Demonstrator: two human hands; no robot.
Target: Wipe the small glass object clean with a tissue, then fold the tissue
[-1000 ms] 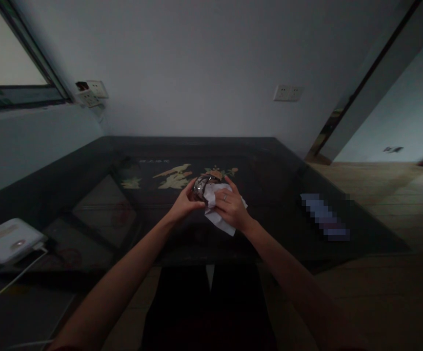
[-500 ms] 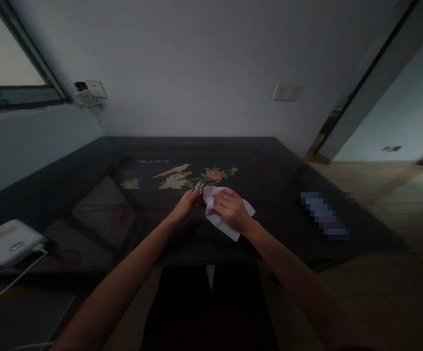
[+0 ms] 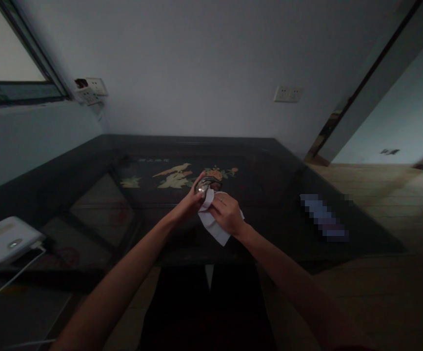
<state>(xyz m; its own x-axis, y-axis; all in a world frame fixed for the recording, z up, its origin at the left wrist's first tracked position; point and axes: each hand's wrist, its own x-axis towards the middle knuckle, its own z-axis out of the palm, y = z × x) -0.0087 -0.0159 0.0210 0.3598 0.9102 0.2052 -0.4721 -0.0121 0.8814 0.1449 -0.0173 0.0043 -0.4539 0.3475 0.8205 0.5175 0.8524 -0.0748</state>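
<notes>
Both hands are working a small shiny object against a white tissue above the dark table.

Head view: the left hand (image 3: 188, 207) is pinching the shiny glass-like object (image 3: 204, 185) from its left side, fingers closed around its near-left rim, so the object is lying just right of and slightly beyond that grip. The right hand (image 3: 225, 214) is clasping the white tissue (image 3: 213, 226), pressing its upper edge against the object's right side while the rest is hanging down toward the near edge. The hands are touching, with the object between their fingertips, over the dark table (image 3: 270, 165) near its painted flower panel (image 3: 176, 176). Its long axis is too dim to judge. A white device (image 3: 8, 239) is sitting well apart at the far left.
</notes>
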